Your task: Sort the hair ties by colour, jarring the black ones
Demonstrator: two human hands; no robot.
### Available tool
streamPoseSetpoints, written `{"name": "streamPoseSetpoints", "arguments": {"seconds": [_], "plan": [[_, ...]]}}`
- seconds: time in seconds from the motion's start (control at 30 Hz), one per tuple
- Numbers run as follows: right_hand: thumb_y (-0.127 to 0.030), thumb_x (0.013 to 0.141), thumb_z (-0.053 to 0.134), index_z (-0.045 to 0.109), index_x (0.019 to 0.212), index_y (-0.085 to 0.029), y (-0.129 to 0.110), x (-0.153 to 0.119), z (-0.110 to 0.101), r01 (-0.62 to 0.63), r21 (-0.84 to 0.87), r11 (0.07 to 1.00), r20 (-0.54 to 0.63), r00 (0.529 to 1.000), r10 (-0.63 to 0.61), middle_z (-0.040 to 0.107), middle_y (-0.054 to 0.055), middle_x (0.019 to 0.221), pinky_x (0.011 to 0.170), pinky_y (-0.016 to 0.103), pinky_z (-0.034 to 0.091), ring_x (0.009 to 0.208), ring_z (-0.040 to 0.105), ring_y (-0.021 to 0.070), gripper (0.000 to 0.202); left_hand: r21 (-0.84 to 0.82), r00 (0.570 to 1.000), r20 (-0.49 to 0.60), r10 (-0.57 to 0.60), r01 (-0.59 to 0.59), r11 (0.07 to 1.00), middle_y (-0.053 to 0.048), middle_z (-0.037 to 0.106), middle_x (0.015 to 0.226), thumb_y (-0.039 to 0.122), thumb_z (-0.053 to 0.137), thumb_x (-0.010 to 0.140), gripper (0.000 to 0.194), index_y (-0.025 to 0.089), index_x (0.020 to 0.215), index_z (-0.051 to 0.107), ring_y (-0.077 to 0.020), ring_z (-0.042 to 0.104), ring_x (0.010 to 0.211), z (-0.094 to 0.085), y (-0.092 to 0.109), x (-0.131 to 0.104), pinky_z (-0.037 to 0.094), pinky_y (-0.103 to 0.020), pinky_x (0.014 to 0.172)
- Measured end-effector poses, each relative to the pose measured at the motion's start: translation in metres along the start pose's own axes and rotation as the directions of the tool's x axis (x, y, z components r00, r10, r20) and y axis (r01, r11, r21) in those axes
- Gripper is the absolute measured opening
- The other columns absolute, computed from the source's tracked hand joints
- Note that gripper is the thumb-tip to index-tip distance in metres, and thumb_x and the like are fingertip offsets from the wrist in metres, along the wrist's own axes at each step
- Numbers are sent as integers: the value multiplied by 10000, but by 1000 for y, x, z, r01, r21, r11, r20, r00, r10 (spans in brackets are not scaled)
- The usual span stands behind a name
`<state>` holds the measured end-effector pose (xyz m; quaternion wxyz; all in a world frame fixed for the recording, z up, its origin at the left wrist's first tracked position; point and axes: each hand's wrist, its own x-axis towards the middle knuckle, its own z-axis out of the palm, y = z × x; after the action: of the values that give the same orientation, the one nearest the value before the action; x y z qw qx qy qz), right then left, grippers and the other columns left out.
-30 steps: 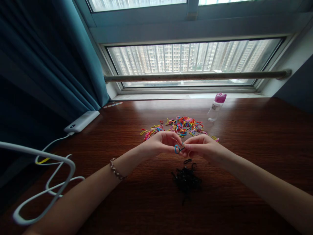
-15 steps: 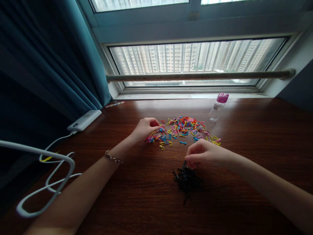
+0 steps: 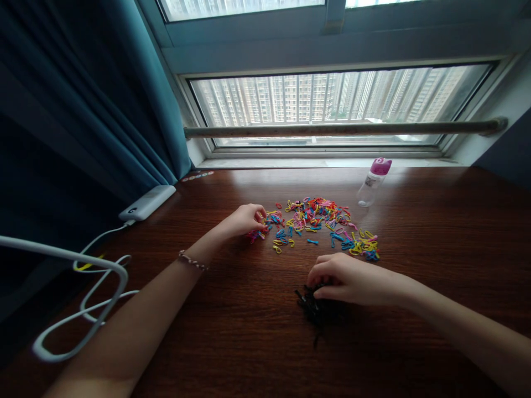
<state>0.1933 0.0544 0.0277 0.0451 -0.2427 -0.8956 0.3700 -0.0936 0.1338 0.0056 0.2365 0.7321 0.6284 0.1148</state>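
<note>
Small elastic hair ties (image 3: 317, 213) in pink, red, yellow and blue lie spread over the brown tabletop (image 3: 232, 342). My left hand (image 3: 248, 219) is at the left end of this spread, its fingers pinched around a few colourful ties that they partly hide. Nearer to me sits a heap of black hair ties (image 3: 317, 315). Over the heap's upper side my right hand (image 3: 342, 277) reaches down, thumb and fingers curled into the black ties. Yellow and blue ties (image 3: 365, 244) form a small cluster just beyond my right wrist.
A clear bottle with a pink cap (image 3: 374, 182) stands at the back right. On the left are a white power bank (image 3: 147, 203) and a looping white cable (image 3: 78, 254), beside a blue curtain (image 3: 136, 99). A window with a metal rail (image 3: 344, 130) borders the table's far edge.
My right hand has come down and nearer to me, from pinching a black tie above the heap to curling into it. The blue and yellow cluster is uncovered. My left hand has barely moved.
</note>
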Motion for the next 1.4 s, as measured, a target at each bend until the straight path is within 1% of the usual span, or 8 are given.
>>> {"name": "streamPoseSetpoints", "arguments": {"seconds": [0.13, 0.3, 0.47, 0.63, 0.73, 1.1, 1.27, 1.4], "plan": [[-249, 813, 542, 638, 893, -150, -8, -1, -2, 18, 82, 997, 91, 995, -26, 629, 28, 810, 568, 177, 400, 652, 550, 102, 159, 53, 978, -202, -42, 54, 997, -56, 674, 761, 283, 582, 672, 227, 150, 849, 634, -173, 616, 677, -9, 1, 0, 435, -233, 572], [-222, 818, 522, 641, 851, -135, -6, 1, -3, 10, 95, 995, 39, 999, -14, 643, 31, 782, 600, 185, 408, 674, 562, 111, 151, 182, 933, -359, 19, 51, 982, -74, 688, 818, 258, 480, 757, 233, 151, 835, 671, -189, 622, 760, -14, 1, 0, 446, -261, 693], [-213, 813, 522, 643, 840, -132, -4, 1, -2, 11, 98, 995, 10, 1000, -12, 648, 35, 777, 605, 190, 411, 676, 566, 117, 148, 295, 952, -275, 133, -48, 954, -98, 678, 867, 327, 438, 814, 307, 152, 825, 689, -220, 606, 848, -3, 0, 3, 440, -309, 799], [-215, 814, 514, 641, 844, -135, -4, 1, -1, 11, 91, 996, 14, 1000, -12, 645, 34, 773, 593, 189, 408, 660, 561, 114, 153, 144, 906, -140, 399, -380, 914, -101, 500, 1253, 448, 546, 757, 488, 168, 1156, 536, -217, 457, 1156, 16, 10, 0, 357, -324, 978], [-228, 812, 518, 638, 841, -136, -4, 1, -1, 5, 86, 996, 44, 999, -9, 638, 28, 751, 558, 181, 397, 620, 547, 104, 154, 79, 891, -13, 454, -451, 889, -109, 422, 1325, 494, 639, 660, 687, 182, 1242, 446, -236, 386, 1223, 25, 17, -5, 330, -341, 1007], [-226, 828, 505, 622, 839, -143, -7, -1, -2, 30, 27, 999, 44, 999, -31, 626, 24, 750, 556, 181, 384, 622, 538, 99, 143, 211, 902, -214, 375, -332, 919, -57, 616, 855, 306, 496, 812, 205, 171, 858, 643, -174, 568, 804, 20, 5, 3, 438, -276, 751], [-203, 850, 462, 597, 734, -165, -29, -4, -5, 103, -173, 979, -114, 986, -124, 584, 38, 702, 540, 221, 370, 604, 507, 117, 181, 256, 903, -334, 271, -189, 948, -49, 642, 811, 302, 465, 819, 214, 176, 815, 638, -173, 575, 758, 18, -4, 6, 421, -271, 717], [-301, 864, 463, 603, 709, -221, -47, -41, 12, 211, -210, 955, -283, 922, -266, 548, 59, 632, 569, 301, 414, 600, 512, 171, 224, 329, 892, -394, 221, -88, 940, -55, 644, 797, 313, 471, 813, 218, 190, 793, 649, -202, 564, 792, 16, -6, 6, 407, -318, 737]]}}
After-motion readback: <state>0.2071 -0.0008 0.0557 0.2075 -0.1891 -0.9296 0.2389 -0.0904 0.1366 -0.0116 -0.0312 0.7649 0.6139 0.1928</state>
